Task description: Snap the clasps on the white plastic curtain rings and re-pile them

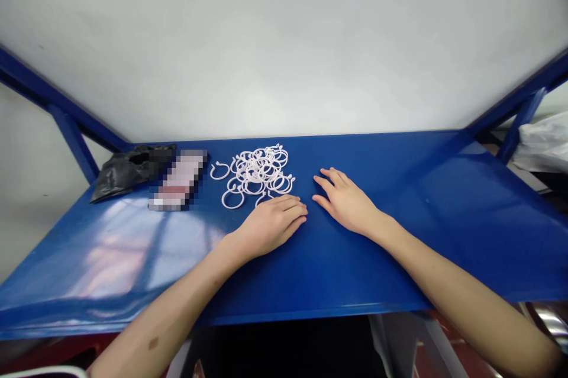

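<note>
Forearms (177, 310); left fingers (290, 211) together by white rings (255, 172), hold unclear; right fingers (324, 183) spread; pixelated item (180, 178) unreadable.

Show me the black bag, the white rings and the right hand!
Black bag (119, 177): head view, crumpled side.
White rings (254, 172): head view, pile's middle.
Right hand (349, 201): head view, its back.

1. You seem to be in a workshop or small factory; the exact trade cannot be told.
2. Your surface (426, 265) is glossy blue, with sturdy blue bars (26, 82) at both ends, like a workbench.
3. A plain pale panel (284, 47) backs it.
4. Before you lies a loose heap of matching white rings (257, 172), suggesting small-parts work.
5. You have a black plastic bag (118, 177) at left and whitish plastic (545, 141) at right.
</note>
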`<control>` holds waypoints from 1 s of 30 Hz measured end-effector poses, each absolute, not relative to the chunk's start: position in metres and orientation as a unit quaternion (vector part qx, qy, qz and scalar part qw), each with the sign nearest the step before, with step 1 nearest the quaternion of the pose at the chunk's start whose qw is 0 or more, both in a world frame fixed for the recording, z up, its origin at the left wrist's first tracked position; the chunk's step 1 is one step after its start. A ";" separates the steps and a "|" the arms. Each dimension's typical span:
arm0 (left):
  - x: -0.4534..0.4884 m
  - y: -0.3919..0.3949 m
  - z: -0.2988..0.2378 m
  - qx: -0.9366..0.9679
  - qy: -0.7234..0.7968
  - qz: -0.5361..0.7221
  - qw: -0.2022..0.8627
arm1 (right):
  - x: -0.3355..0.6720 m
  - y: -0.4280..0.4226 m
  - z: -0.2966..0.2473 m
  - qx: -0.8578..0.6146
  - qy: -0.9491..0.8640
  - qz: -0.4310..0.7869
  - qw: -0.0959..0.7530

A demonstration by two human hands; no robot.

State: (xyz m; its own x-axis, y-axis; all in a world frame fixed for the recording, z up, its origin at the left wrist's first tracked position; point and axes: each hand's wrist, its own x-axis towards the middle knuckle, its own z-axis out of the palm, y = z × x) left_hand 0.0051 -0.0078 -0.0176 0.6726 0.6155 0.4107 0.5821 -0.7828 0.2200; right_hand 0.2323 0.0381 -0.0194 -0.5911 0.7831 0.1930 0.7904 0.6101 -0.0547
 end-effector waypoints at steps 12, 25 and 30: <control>0.006 -0.008 -0.018 0.915 0.327 0.235 0.025 | 0.234 0.039 -0.023 -0.439 -0.892 -0.022 0.109; -0.021 0.010 -0.003 0.826 0.464 0.291 -0.134 | 0.234 0.038 -0.022 -0.448 -0.889 0.003 0.096; -0.038 0.019 -0.002 0.728 0.612 0.251 -0.179 | 0.235 0.038 -0.023 -0.448 -0.888 0.017 0.106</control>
